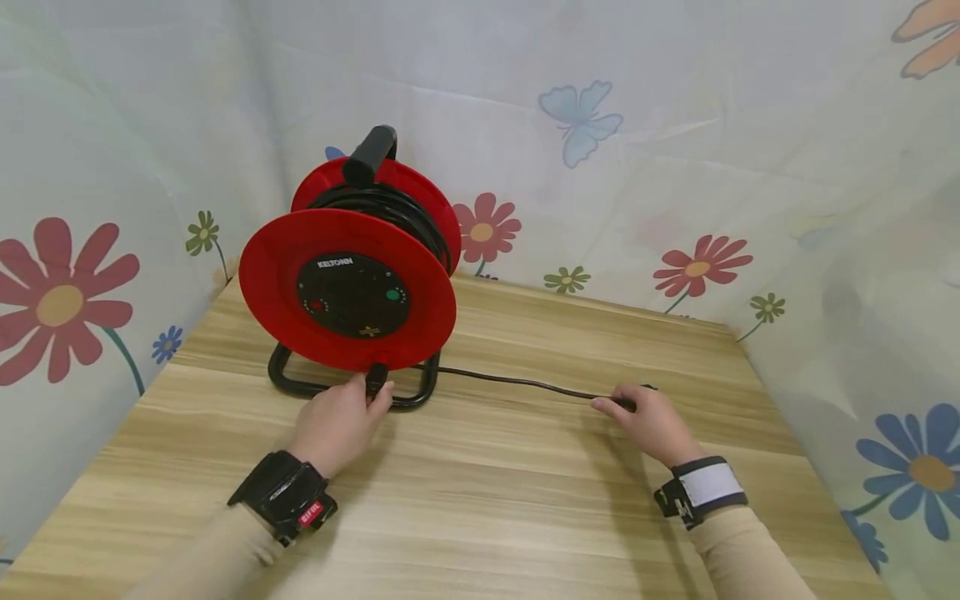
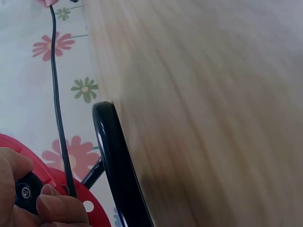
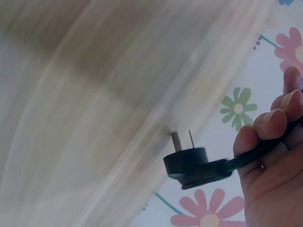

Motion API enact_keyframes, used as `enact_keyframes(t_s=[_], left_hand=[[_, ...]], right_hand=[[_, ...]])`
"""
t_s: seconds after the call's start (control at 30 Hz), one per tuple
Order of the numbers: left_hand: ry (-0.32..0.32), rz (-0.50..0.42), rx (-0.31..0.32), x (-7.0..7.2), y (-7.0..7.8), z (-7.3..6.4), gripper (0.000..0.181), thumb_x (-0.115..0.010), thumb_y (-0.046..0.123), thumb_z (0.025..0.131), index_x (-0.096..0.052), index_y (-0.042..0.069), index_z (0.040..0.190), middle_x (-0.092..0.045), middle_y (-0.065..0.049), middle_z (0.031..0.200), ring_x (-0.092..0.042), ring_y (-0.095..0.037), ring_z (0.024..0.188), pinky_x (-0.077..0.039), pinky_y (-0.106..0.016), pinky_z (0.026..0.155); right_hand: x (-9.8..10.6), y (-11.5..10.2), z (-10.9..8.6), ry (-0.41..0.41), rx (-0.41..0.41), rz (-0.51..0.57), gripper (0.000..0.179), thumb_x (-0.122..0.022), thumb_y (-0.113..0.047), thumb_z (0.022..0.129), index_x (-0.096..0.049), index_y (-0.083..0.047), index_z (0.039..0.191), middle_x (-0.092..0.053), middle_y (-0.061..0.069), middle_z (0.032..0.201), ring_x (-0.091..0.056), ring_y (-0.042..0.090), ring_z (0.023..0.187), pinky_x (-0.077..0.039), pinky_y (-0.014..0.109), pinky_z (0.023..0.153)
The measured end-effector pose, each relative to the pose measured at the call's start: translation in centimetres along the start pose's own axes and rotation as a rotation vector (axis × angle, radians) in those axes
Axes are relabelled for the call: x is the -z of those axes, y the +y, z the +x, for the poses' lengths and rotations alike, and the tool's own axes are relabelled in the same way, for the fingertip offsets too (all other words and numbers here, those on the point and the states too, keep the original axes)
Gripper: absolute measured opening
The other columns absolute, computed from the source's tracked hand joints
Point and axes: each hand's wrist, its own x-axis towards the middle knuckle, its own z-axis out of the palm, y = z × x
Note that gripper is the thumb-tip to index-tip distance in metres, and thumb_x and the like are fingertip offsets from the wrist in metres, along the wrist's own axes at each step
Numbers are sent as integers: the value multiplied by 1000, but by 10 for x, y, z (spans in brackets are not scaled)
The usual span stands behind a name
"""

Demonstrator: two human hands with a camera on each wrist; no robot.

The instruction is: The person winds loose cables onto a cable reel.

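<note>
A red cable reel (image 1: pixel 262 279) with black cable wound between its two discs stands at the back left of the table in the head view. My left hand (image 1: pixel 336 427) grips the black crank knob (image 2: pixel 28 191) low on the reel's front disc. From the reel a length of cable (image 1: pixel 517 381) runs out to the right. My right hand (image 1: pixel 654 423) holds this cable near its end, fingers curled round it. Just beyond those fingers, in the right wrist view, the black plug (image 3: pixel 191 166) sticks out with its metal prongs showing.
The reel stands on a black tubular frame (image 1: pixel 296 387), and a black carrying handle (image 1: pixel 367 158) rises above it. Beneath lies a wood-grain table (image 1: pixel 480 500). Pale curtains (image 1: pixel 675 108) with flowers and a butterfly close in the back and sides.
</note>
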Motion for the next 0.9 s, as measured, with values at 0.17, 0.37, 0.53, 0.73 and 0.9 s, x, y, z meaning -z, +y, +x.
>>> enact_keyframes(t_s=[0.17, 0.37, 0.53, 0.73, 0.9], left_hand=[[-33, -7, 16, 3, -4, -1, 40, -49, 39, 95, -51, 9, 69, -48, -5, 53, -47, -22, 48, -32, -32, 40], [-85, -26, 37, 7, -4, 0, 42, -46, 42, 96, -51, 11, 68, -48, -4, 55, -47, -21, 50, -32, -31, 41], [-173, -70, 67, 9, -5, 3, 45, -42, 46, 97, -50, 12, 69, -47, -4, 58, -47, -20, 52, -34, -31, 46], [-255, -130, 89, 16, -7, 6, 48, -37, 47, 99, -49, 13, 68, -44, -3, 60, -45, -20, 55, -34, -30, 51], [-269, -140, 84, 19, -6, 6, 45, -38, 44, 100, -50, 13, 70, -42, -3, 61, -45, -20, 57, -34, -30, 52]], right_hand=[[6, 5, -3, 52, 38, 7, 38, -55, -47, 92, -60, -12, 79, -47, 1, 62, -41, 14, 53, -35, 29, 47], [15, 11, -5, 144, 131, 19, 24, -55, -26, 96, -62, -6, 84, -49, 4, 64, -42, 16, 54, -36, 31, 49], [18, 15, -9, 168, 125, -14, 22, -54, -20, 97, -60, -4, 83, -50, 6, 69, -44, 17, 58, -38, 32, 50], [19, 16, -10, 186, 128, -47, 26, -52, -21, 98, -59, -3, 81, -50, 8, 81, -45, 19, 64, -40, 34, 54], [20, 16, -11, 143, 81, -34, 31, -45, -26, 101, -57, -4, 83, -51, 9, 76, -44, 19, 62, -39, 34, 52]])
